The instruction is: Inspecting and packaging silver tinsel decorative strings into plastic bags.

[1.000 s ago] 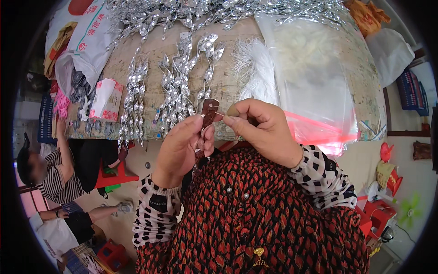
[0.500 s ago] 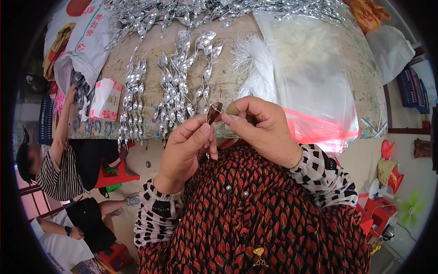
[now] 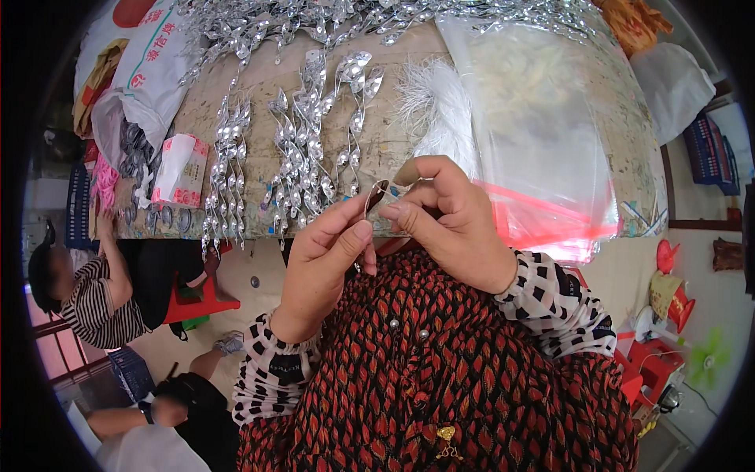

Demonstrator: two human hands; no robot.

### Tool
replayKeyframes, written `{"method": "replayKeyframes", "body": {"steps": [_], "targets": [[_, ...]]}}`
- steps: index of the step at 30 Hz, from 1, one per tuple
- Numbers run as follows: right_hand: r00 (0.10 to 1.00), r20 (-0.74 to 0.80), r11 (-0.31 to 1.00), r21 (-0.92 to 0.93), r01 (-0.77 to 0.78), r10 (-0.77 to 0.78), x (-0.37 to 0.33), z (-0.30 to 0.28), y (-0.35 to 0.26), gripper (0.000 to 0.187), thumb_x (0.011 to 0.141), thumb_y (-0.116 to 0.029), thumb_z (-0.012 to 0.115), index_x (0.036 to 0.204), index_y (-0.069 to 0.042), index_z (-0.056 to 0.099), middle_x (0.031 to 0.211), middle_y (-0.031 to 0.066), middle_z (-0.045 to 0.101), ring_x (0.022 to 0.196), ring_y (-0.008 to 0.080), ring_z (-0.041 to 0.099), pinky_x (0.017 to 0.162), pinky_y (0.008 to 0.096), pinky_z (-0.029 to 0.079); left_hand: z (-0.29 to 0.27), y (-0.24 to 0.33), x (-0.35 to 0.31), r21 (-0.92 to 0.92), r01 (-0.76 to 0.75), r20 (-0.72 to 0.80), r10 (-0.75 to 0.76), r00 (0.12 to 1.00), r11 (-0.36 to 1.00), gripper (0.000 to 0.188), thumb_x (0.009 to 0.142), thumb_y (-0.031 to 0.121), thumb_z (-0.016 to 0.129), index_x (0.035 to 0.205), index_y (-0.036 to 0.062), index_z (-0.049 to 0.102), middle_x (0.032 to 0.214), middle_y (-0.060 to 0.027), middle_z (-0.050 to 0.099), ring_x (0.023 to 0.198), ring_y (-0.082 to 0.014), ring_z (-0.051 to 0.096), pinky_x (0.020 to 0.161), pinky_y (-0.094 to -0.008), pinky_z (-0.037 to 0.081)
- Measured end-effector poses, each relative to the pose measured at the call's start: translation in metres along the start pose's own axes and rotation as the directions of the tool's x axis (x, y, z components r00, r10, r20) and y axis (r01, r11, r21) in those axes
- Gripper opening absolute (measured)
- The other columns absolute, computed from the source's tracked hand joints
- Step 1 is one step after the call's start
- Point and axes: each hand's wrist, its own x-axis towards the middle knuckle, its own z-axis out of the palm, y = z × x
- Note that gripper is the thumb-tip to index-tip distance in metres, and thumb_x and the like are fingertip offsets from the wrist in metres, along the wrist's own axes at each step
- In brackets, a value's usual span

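Just past the table's near edge, my left hand pinches a shiny, curved metallic strip between thumb and fingers. Close beside it, my right hand is closed at the strip's upper end, thumb against the bent fingers. A thin white string shows between the right fingers, touching or very near the strip's tip; whether it passes through cannot be made out. Beyond my hands, silver twisted strips lie in bunches on the table. Right of these is a bundle of white strings.
Clear plastic bags with red edges cover the table's right side. A large silver pile fills the far edge. At left stand a white and pink box and a white sack. Two people sit on my left, one in a striped shirt.
The strip has turned between my fingers, and my right hand has shifted slightly. The striped-shirt person's hand has come down to the table's edge. The other person at lower left has moved.
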Motion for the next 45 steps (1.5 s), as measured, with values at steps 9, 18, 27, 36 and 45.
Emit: {"method": "replayKeyframes", "body": {"steps": [9,18,27,36,45], "targets": [[1.0,0.022,0.997,0.079,0.016,-0.018,0.006,-0.001,-0.001,0.028,0.091,-0.004,0.059,0.108,-0.001,0.037,0.088,0.0094,0.065,0.086,0.0103,0.063,0.071,0.022,0.049,-0.001,-0.005,-0.003,0.104,-0.119,0.049,0.115,0.992,0.987,0.036,0.093,0.008,0.053,0.128,0.0001,0.048,0.103,-0.0071,0.06,0.068,-0.0109,0.054,0.056,-0.0234,0.047],[0.997,0.08,1.0,0.01,-0.024,0.023,0.013,-0.004,0.0,0.035,0.09,-0.005,0.061,0.115,-0.001,0.037,0.08,0.0046,0.06,0.077,0.007,0.059,0.069,0.0204,0.047,-0.004,-0.002,-0.005,0.178,-0.037,-0.002,0.038,0.999,0.983,0.035,0.094,0.006,0.053,0.129,0.0049,0.053,0.089,0.0012,0.052,0.063,-0.0031,0.048,0.055,-0.0165,0.04],[0.99,0.142,0.991,0.125,-0.037,0.019,0.026,-0.003,0.012,0.02,0.093,-0.014,0.059,0.108,0.0,0.054,0.089,-0.0003,0.057,0.088,0.0046,0.054,0.077,0.0221,0.046,-0.019,-0.01,-0.009,0.353,-0.088,-0.024,0.102,0.994,0.931,0.036,0.093,0.005,0.053,0.129,0.0012,0.052,0.091,0.0003,0.055,0.062,-0.0035,0.046,0.052,-0.0168,0.037],[0.998,0.034,0.999,-0.006,-0.052,0.052,0.043,-0.005,0.023,0.016,0.091,-0.016,0.062,0.092,0.0,0.059,0.071,-0.0063,0.052,0.068,0.0037,0.043,0.058,0.0224,0.038,-0.027,-0.014,-0.006,0.443,-0.053,-0.101,0.109,0.989,0.895,0.031,0.092,0.006,0.056,0.123,0.0071,0.06,0.082,0.0029,0.046,0.066,-0.0037,0.042,0.059,-0.0187,0.034],[0.896,0.18,0.602,-0.685,0.411,-0.406,0.054,-0.031,0.043,0.008,0.078,-0.013,0.066,0.083,-0.007,0.065,0.078,0.0098,0.059,0.077,0.0282,0.055,0.071,0.0366,0.044,-0.038,-0.024,0.003,0.754,-0.095,-0.08,0.235,0.969,0.65,0.032,0.088,0.008,0.059,0.12,0.0098,0.062,0.074,-0.004,0.046,0.066,-0.0132,0.044,0.06,-0.0257,0.037]]}}
